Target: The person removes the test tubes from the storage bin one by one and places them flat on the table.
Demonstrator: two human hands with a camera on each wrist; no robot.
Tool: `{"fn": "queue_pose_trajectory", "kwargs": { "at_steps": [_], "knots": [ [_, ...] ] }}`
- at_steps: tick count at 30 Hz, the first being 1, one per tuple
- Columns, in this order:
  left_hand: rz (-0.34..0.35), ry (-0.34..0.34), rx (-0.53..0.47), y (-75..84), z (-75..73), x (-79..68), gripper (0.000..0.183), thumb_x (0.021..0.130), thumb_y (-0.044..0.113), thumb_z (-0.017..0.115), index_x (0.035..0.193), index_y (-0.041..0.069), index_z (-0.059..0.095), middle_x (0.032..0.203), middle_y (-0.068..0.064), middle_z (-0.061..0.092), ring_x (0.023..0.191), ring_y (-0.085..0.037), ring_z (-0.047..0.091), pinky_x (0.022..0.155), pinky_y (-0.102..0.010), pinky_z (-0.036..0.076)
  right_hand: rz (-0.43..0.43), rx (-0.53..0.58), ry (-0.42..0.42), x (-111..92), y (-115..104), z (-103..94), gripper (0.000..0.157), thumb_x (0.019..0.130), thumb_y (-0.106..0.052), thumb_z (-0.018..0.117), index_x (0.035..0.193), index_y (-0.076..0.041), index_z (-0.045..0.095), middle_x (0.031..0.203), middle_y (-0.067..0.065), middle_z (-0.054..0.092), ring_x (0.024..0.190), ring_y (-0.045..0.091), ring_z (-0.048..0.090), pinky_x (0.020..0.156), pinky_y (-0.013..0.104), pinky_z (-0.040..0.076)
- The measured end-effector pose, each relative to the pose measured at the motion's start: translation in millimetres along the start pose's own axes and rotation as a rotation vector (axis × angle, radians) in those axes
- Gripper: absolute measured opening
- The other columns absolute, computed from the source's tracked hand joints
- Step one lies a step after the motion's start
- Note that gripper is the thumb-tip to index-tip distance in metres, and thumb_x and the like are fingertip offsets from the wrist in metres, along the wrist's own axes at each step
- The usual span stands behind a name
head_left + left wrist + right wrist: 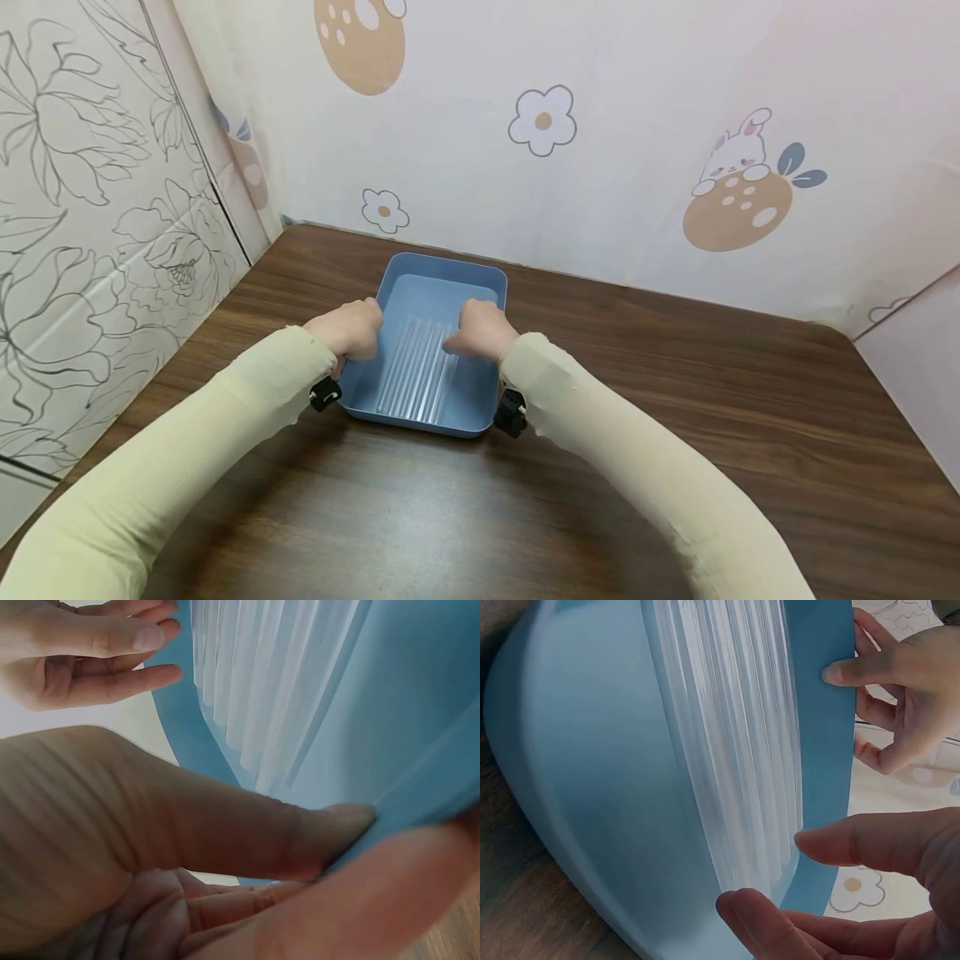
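A blue rectangular tray (438, 292) stands on the table, and a row of several clear, ribbed tubes (411, 375) lies side by side in it. My left hand (348, 329) pinches the tray's left wall between thumb (225, 817) and fingers. Over the right part of the tray is my right hand (478, 329), close to the far right end of the tubes. In the right wrist view its thumb (870, 840) and forefinger (761, 919) are spread apart near the tube ends, with nothing gripped between them.
The brown wooden table (660, 400) extends right and in front of the tray. A wall covering with rabbits and flowers (543, 122) rises behind it. At left stands a white panel with line-drawn flowers (82, 208). Black wrist cameras (512, 412) hang beneath both sleeves, close to the tray's edges.
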State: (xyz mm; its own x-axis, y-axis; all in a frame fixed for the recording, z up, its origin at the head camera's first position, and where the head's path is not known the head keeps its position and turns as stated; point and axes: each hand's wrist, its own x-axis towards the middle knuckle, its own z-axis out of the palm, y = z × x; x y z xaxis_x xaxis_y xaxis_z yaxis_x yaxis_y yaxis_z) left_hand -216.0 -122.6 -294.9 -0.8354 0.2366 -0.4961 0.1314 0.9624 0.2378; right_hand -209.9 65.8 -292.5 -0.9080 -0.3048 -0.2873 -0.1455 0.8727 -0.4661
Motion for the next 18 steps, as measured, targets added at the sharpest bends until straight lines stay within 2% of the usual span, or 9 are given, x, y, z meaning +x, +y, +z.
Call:
{"fn": "queue_pose_trajectory", "kwargs": {
  "at_steps": [3, 5, 7, 13, 18],
  "knots": [
    [-0.001, 0.0, -0.005, 0.5, 0.0, -0.2, 0.058, 0.091, -0.005, 0.043, 0.141, -0.019, 0.017, 0.127, -0.046, 0.041, 0.039, -0.024, 0.061, 0.036, -0.026, 0.048, 0.01, -0.006, 0.017, 1.7, -1.3, 1.3, 0.043, 0.084, -0.007, 0.06, 0.047, -0.014, 0.04, 0.045, 0.006, 0.052, 0.041, 0.016, 0.048, 0.045, 0.023, 0.034],
    [0.003, 0.001, -0.008, 0.4, 0.3, -0.4, 0.06, 0.091, -0.004, 0.043, 0.142, -0.019, 0.015, 0.126, -0.047, 0.042, 0.039, -0.023, 0.061, 0.036, -0.026, 0.048, 0.015, -0.009, 0.028, 2.5, -2.4, 2.4, 0.039, 0.083, -0.006, 0.06, 0.048, -0.013, 0.043, 0.054, 0.014, 0.063, 0.048, 0.022, 0.059, 0.047, 0.023, 0.037],
    [0.006, 0.0, -0.011, 0.6, 0.5, -0.5, 0.061, 0.091, -0.003, 0.043, 0.142, -0.019, 0.013, 0.123, -0.048, 0.044, 0.038, -0.023, 0.06, 0.036, -0.025, 0.047, 0.023, -0.01, 0.035, 3.3, -3.4, 3.4, 0.037, 0.082, -0.005, 0.06, 0.049, -0.012, 0.044, 0.063, 0.019, 0.068, 0.055, 0.026, 0.065, 0.047, 0.023, 0.037],
    [0.001, -0.01, -0.003, 0.6, 0.7, 0.4, 0.064, 0.092, -0.003, 0.043, 0.144, -0.018, 0.009, 0.122, -0.048, 0.045, 0.039, -0.022, 0.06, 0.035, -0.024, 0.047, 0.05, -0.012, 0.058, 7.4, -5.5, 7.0, 0.03, 0.081, -0.002, 0.059, 0.056, -0.011, 0.046, 0.069, 0.02, 0.069, 0.062, 0.029, 0.069, 0.045, 0.022, 0.039],
    [-0.004, -0.006, -0.008, -0.7, 1.2, 1.3, 0.062, 0.091, -0.003, 0.043, 0.143, -0.018, 0.012, 0.125, -0.048, 0.042, 0.04, -0.023, 0.061, 0.036, -0.025, 0.047, 0.067, -0.024, 0.055, 10.3, -6.0, 9.4, 0.026, 0.081, 0.001, 0.058, 0.058, -0.009, 0.05, 0.07, 0.02, 0.07, 0.05, 0.023, 0.063, 0.042, 0.022, 0.039]
  ]
}}
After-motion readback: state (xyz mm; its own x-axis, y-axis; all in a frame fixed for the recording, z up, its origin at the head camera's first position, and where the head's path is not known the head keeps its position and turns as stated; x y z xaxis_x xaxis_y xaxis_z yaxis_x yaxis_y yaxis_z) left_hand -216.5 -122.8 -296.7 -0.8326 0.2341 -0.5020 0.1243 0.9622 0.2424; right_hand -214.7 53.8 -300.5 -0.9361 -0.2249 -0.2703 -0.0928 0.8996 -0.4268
